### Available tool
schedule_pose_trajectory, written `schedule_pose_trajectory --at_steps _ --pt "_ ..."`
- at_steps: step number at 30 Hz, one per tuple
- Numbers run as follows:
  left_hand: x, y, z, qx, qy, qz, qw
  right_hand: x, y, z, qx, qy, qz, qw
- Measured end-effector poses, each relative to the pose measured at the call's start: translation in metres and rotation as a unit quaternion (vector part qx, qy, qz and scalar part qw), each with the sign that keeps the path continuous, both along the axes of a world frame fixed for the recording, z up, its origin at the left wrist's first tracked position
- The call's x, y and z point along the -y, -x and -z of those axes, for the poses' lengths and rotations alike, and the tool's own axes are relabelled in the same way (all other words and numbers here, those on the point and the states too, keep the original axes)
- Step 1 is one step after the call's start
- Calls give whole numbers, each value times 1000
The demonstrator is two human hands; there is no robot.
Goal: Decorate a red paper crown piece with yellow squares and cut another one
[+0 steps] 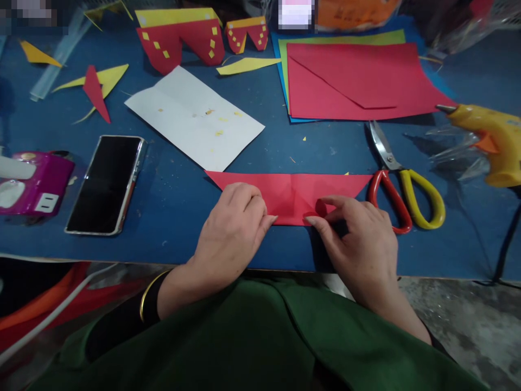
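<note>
A folded sheet of red paper (291,195) lies near the table's front edge, wide at the far side and narrower toward me, with a faint crease down its middle. My left hand (232,233) is closed on its near left part, thumb along the bottom edge. At the near right part, my right hand (362,244) pinches the same bottom edge between thumb and curled fingers. Just right of the paper, scissors (391,163) with one red and one yellow handle lie partly open, close to my right hand.
A black-screened phone (108,184) and a purple device (44,182) lie left. White paper (195,119) with yellow scraps lies beyond my left hand. Red-and-yellow paper cutouts (183,41) and stacked coloured sheets (350,76) are at the back. A yellow glue gun (496,136) is at right.
</note>
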State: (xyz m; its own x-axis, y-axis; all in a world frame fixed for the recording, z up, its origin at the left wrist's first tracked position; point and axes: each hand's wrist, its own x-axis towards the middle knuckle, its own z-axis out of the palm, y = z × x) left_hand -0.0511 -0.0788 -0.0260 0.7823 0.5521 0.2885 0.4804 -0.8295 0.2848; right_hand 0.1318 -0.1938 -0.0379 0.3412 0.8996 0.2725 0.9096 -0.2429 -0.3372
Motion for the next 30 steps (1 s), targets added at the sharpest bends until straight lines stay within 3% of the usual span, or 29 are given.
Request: schedule_pose_trajectory --at_steps 30 --pt "1 0 -1 -17 -38 -1 999 -1 0 -1 6 10 13 1000"
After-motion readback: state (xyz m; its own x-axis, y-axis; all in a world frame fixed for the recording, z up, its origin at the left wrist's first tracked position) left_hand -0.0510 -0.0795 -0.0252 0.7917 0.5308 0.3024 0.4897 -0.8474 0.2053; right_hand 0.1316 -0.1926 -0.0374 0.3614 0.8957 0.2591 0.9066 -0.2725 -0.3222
